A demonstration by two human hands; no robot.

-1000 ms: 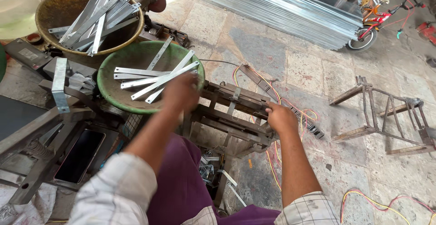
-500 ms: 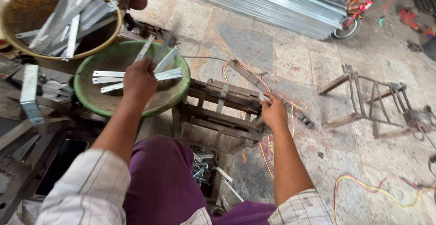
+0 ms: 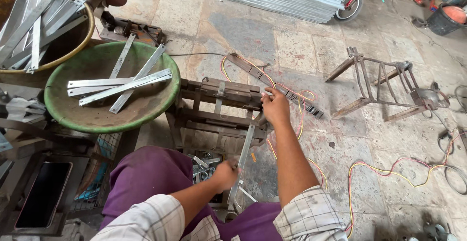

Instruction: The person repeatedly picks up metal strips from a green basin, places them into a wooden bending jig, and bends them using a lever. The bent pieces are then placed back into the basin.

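Gripping the low end of a metal strip (image 3: 242, 165), the left hand (image 3: 224, 175) is closed around it above the person's lap; the strip slants up toward the rusty frame (image 3: 219, 105). The right hand (image 3: 275, 107) rests curled on the frame's right end, fingers bent around a part there. More strips (image 3: 116, 83) lie in the green bowl (image 3: 63, 112) to the left.
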